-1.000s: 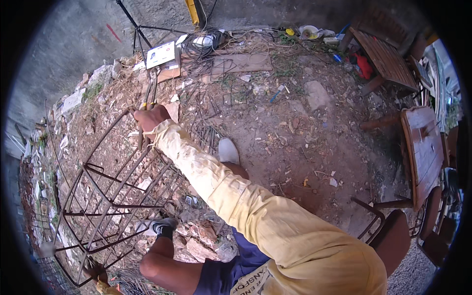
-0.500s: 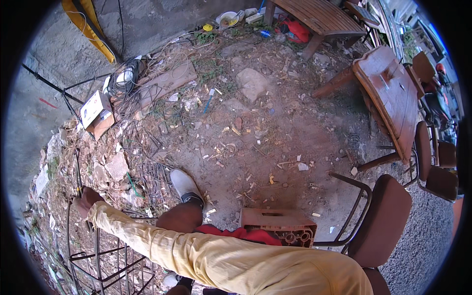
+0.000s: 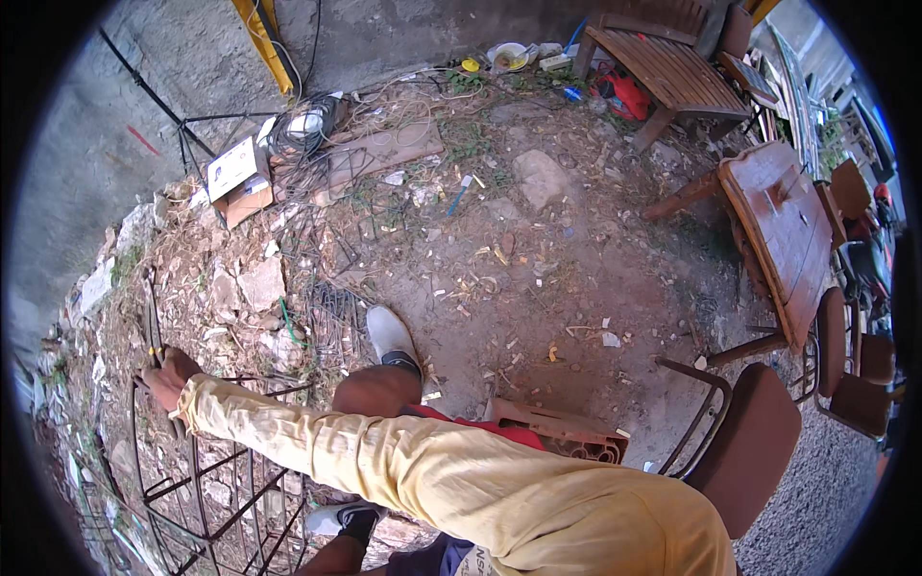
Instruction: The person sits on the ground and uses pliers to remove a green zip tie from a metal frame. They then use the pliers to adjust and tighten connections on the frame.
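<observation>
Gripping step, it seems: left hand (image 3: 169,376) clenched on the metal rod frame (image 3: 216,480), lower left of the frame. Right hand not visible. Next move probably needing a firm hold and steady pull.

One hand (image 3: 169,376) showed, gripping one black metal rod frame (image 3: 206,480). Two white shoes (image 3: 392,333) were in view, the second (image 3: 338,520) lower down. There were two wooden tables (image 3: 783,226) (image 3: 663,67), one brown padded chair (image 3: 744,451), one cardboard box (image 3: 238,178), one red bag (image 3: 624,96) and one wire coil (image 3: 305,125).
</observation>
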Demonstrator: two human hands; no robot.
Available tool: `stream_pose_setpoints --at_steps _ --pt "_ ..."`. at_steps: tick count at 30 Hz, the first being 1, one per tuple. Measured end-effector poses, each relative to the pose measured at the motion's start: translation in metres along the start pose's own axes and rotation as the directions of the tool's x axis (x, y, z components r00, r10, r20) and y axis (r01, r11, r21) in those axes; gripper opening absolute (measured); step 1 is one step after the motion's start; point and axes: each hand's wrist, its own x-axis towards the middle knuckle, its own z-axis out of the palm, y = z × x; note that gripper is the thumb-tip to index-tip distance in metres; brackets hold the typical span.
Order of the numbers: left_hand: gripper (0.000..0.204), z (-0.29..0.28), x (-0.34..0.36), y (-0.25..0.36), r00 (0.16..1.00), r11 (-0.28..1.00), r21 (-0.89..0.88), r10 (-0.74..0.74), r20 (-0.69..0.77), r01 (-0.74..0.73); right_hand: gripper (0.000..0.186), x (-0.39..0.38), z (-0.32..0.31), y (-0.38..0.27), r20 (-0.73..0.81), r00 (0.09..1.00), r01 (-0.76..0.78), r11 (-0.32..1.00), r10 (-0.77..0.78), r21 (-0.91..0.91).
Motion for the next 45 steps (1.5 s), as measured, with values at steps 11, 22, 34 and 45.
stream_pose_setpoints --at_steps 11,22,34,45 --pt "0.053 -0.276 0.02 -0.001 0.901 0.655 -0.756 -0.328 -0.284 0.0 0.029 -0.07 -0.091 -0.044 0.266 0.963 -0.035 0.966 -0.036 0.256" --pt "0.069 -0.236 -0.045 0.063 0.769 0.698 -0.545 0.014 -0.639 -0.465 0.03 -0.061 -0.094 -0.052 0.462 0.887 -0.162 0.93 -0.01 0.33" --pt "0.061 -0.156 0.033 0.139 0.858 0.843 -0.374 0.179 -0.482 -0.386 0.027 0.006 -0.128 -0.077 0.142 0.988 0.014 0.952 -0.06 0.305" --pt "0.085 -0.163 0.03 0.123 0.845 0.925 -0.151 0.24 -0.477 -0.348 0.03 0.072 -0.16 -0.074 0.273 0.958 -0.091 0.996 0.088 0.001"
